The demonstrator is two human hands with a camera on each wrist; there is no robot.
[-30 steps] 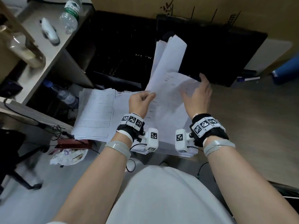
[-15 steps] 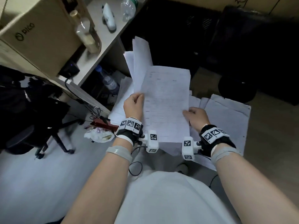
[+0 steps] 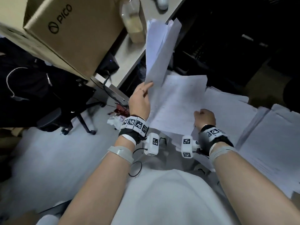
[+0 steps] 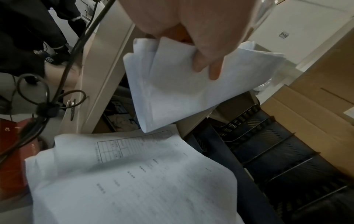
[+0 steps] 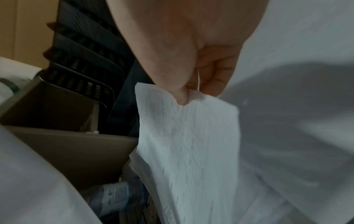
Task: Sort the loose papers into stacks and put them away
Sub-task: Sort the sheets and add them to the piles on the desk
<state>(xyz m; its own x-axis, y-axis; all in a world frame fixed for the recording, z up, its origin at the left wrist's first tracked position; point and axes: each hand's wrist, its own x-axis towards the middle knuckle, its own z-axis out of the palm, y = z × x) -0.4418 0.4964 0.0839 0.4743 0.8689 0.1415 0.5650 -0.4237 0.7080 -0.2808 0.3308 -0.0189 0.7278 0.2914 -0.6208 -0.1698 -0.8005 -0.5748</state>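
Observation:
My left hand grips the lower edge of a small sheaf of white papers that stands up in front of me; in the left wrist view my fingers curl over the sheaf. My right hand pinches one printed sheet by its right edge, thumb and fingers closed on the sheet. That sheet hangs low between my hands. Stacks of papers lie on the surface to the right. A black file tray rack stands behind the papers.
A PICO cardboard box and a bottle sit on the desk shelf at upper left. A black office chair and cables are to the left. Crumpled tissue lies on the floor.
The view has swung left. My left hand has lifted its sheaf up and left, away from the printed sheet, which my right hand now holds alone and lower.

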